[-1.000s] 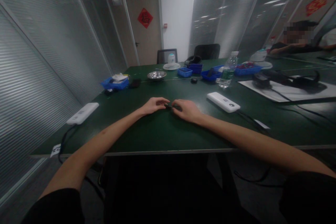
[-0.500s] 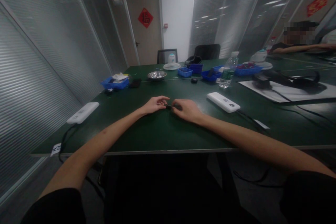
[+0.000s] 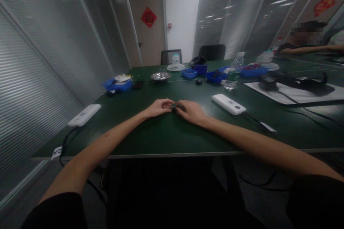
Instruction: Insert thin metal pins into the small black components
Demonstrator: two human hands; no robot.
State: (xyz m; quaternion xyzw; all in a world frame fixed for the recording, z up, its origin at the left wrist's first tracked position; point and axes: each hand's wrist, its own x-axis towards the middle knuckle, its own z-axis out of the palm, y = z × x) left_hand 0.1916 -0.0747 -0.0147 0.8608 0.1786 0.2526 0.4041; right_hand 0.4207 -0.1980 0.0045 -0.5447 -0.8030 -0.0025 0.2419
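Both of my hands meet over the green table [image 3: 150, 139], close to its middle. My left hand [image 3: 160, 107] has its fingers curled, with thumb and fingertips closed near one end of a small, dark, thin object [image 3: 174, 107]. Opposite it, my right hand [image 3: 191, 112] pinches the same object between thumb and fingers. Most of that object is hidden by the fingers, and its kind is too small and blurred to make out. Whether the left fingertips press on it or only sit beside it is hard to see.
White power banks with cables lie left [image 3: 84, 115] and right [image 3: 228, 104]. Beyond are a metal bowl [image 3: 160, 77], a blue tray with tissues [image 3: 117, 85], more blue bins [image 3: 189, 74], and a water bottle [image 3: 234, 73]. A person [image 3: 303, 44] sits far right.
My fingers have shifted slightly around the small dark object, and the two hands have drawn a little closer. Less of the object shows between them. Everything else stays in place.
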